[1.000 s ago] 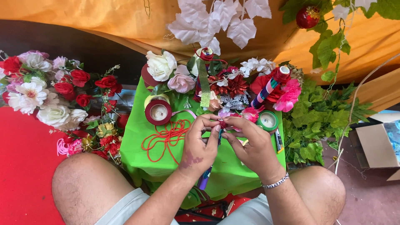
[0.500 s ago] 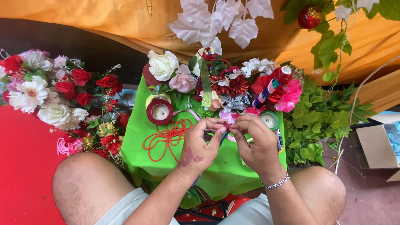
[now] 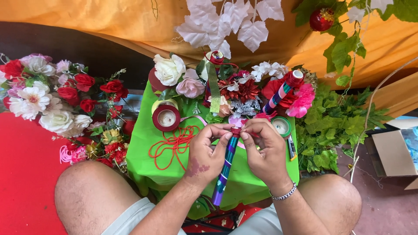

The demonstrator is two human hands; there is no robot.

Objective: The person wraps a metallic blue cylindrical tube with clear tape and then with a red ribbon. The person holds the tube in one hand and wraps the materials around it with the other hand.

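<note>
Little open room is left on the green worktop. Its middle is taken by both hands, the left hand and the right hand, closed around a striped stick that slants down past the near edge. The left half is blocked by a tangle of red cord and a red tape roll. The far edge is walled in by artificial flowers, and a green tape roll stands near the right edge. Bare cloth is seen only along the near-left corner and the left edge. Beyond the left edge a flower heap stands; beyond the right, green foliage.
</note>
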